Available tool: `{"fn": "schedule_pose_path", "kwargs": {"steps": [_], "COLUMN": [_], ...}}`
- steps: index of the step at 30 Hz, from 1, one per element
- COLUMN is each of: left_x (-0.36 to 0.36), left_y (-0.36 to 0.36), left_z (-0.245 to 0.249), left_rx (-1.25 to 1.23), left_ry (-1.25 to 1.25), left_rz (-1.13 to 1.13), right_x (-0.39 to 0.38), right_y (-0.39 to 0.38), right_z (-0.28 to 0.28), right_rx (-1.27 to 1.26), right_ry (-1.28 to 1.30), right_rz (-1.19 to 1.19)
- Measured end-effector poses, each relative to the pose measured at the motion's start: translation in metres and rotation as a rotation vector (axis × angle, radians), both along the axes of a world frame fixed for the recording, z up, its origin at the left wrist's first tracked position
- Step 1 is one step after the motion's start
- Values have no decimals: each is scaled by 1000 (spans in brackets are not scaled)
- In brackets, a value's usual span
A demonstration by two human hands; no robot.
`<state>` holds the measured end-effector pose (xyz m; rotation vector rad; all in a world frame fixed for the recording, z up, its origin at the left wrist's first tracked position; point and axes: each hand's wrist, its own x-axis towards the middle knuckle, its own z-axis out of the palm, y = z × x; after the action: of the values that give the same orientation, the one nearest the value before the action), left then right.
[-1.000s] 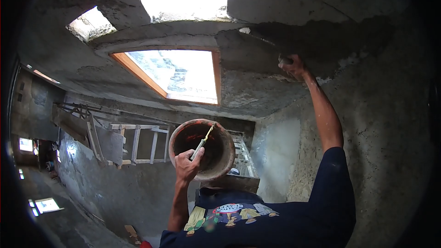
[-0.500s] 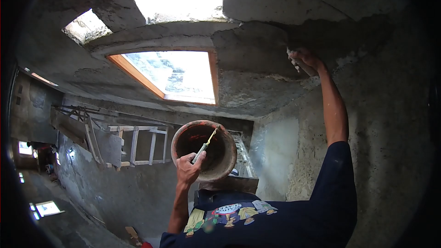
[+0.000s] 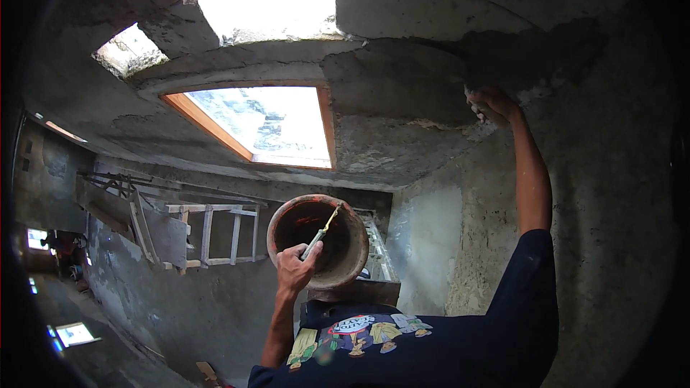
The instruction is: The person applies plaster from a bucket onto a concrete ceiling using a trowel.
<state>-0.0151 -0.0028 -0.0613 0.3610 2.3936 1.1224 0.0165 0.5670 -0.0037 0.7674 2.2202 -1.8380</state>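
My left hand [image 3: 296, 267] is closed around the handle of a slim hand tool [image 3: 321, 233], which looks like a trowel seen edge-on. The tool points up across the mouth of a round, reddish-brown bucket [image 3: 351, 266], close in front of my chest. Raised far to the right, my right hand [image 3: 494, 103] is against the rough grey plaster wall [image 3: 402, 75]. Its fingers curl round a pale, lumpy clump [image 3: 474, 106] that looks like mortar. A darker, damp-looking patch of plaster [image 3: 535, 57] lies beside and above that hand.
A wood-framed window [image 3: 325, 129] is set in the wall, with a bright opening [image 3: 277, 7] above it. Wooden trestles or ladder frames [image 3: 207, 233] stand at the left. A board-like ledge [image 3: 359, 293] is below the bucket, with a ladder-like frame [image 3: 381, 248] behind.
My right hand has moved slightly right and down along the wall with the pale clump. The left hand, tool and bucket keep nearly the same place; the view has shifted a little.
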Motion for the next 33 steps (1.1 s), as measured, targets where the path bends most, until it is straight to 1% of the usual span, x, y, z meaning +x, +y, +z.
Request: {"fn": "schedule_pose_path", "kwargs": {"steps": [2, 3, 5, 6, 8, 9, 10, 12, 13, 16, 18, 20, 22, 24, 26, 27, 29, 33], "left_x": [0, 0, 1, 1, 0, 0, 0, -1, -1, -1, -1, 0, 0, 2, 2, 2, 3, 3], "left_y": [1, 2, 2, 2, 2, 2, 2, 3, 4, 5, 4, 4, 5, 3, 2, 1, 0, -2], "left_z": [5, 3, -3, -4, -6, -7, -9, -7, -3, -2, -3, -1, -2, -3, -3, -3, -3, -2], "left_rx": [-24, -20, -21, -20, -15, -14, -26, -37, -32, -22, -20, -25, -20, -22, -13, -14, -27, -7], "left_ry": [-19, -21, -21, -26, -27, -29, -29, -23, -34, -38, -32, -53, -57, -71, -59, -60, -67, -67], "left_rz": [-8, -5, -12, -13, -19, -23, -35, -47, -37, -24, -24, -16, -9, -7, -21, -22, -14, -29], "right_x": [8, 14, 22, 18, 16, 10, 4, -15, -23, -54, -67, -81, -89, -88, -84, -79, -69, -42], "right_y": [-2, -11, -38, -45, -54, -40, -41, -56, -69, -77, -77, -68, -56, -50, -49, -45, -36, -37], "right_z": [-3, -1, 4, 4, 2, -25, -24, -26, -16, -9, -5, -9, -5, -4, 4, 3, 1, 15], "right_rx": [123, 127, 364, 364, 594, 770, 772, 1032, 1139, 1154, 1144, 1074, 1060, 1039, 931, 930, 840, 869], "right_ry": [23, 21, 74, 69, 138, 336, 337, 312, 245, 219, 253, 360, 343, 313, 264, 263, 297, 222], "right_rz": [31, 34, -21, -20, 80, 117, 114, 92, 81, 114, 117, 90, 125, 160, 172, 172, 110, 43]}}
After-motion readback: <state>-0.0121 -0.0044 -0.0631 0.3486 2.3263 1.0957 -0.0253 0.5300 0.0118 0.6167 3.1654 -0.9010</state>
